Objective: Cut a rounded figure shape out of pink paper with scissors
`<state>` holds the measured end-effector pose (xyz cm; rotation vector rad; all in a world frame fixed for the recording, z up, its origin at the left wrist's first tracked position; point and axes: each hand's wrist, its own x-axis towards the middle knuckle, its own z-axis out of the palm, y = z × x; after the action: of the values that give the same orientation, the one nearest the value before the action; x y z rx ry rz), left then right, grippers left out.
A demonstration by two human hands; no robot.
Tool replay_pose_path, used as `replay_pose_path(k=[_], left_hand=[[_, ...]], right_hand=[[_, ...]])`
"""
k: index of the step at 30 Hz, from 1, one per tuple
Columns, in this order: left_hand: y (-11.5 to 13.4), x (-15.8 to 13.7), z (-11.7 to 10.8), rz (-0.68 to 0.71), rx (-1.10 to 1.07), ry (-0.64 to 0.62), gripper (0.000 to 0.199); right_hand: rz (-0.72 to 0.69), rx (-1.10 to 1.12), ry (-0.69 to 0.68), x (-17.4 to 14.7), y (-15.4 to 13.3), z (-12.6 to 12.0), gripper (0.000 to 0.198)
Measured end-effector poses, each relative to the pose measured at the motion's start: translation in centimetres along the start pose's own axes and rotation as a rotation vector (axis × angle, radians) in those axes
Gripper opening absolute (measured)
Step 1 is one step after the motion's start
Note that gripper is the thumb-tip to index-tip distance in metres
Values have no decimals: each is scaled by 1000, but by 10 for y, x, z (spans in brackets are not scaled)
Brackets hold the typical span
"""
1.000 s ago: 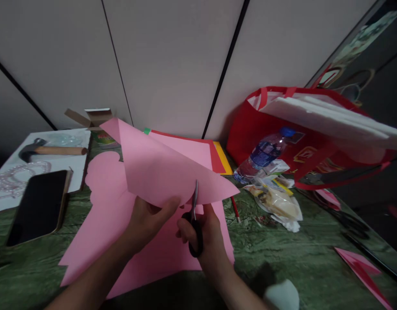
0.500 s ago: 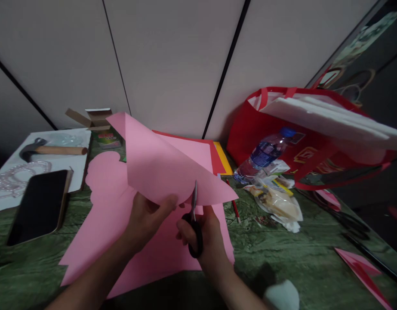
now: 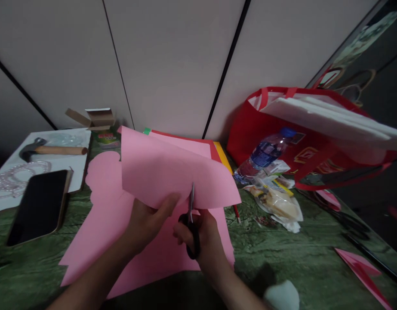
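A curled pink paper sheet (image 3: 159,168) is raised above other pink sheets lying on the green table. My left hand (image 3: 149,219) pinches its lower edge, thumb on the near side and fingers behind. In my right hand (image 3: 204,237) are black-handled scissors (image 3: 191,215), blades pointing up and away, set into the paper's lower edge a little right of my left thumb. Under both hands lies a stack of pink paper (image 3: 172,254). Cut to a wavy outline, another pink piece (image 3: 104,185) rests on its left side.
To the left are a phone (image 3: 40,206), a hammer (image 3: 59,150) and an opened small box (image 3: 100,118). Rightward stand a red bag (image 3: 250,125) and a plastic bottle (image 3: 266,150), near wrappers (image 3: 278,202) and a red pencil (image 3: 237,214). A wall rises behind.
The raised sheet's upper left corner has dropped and its top has flattened, uncovering a green patch behind. The scissors have shifted slightly left and their blades look closer together.
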<state>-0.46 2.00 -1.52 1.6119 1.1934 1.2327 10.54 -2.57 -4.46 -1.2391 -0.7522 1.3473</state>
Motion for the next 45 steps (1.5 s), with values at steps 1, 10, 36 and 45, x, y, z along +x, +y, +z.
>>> replay_pose_path(k=[1, 10, 36, 45], left_hand=[[0, 0, 0, 24, 12, -4, 25], [-1, -1, 1, 93, -31, -121, 7], [2, 1, 1, 162, -122, -180, 23], [4, 0, 1, 166, -155, -179, 24]], right_hand=[[-20, -15, -35, 1, -1, -1, 40], [-126, -19, -142, 2, -6, -9, 23], [-147, -47, -115, 1, -7, -5, 11], [-169, -41, -111, 2, -6, -4, 11]])
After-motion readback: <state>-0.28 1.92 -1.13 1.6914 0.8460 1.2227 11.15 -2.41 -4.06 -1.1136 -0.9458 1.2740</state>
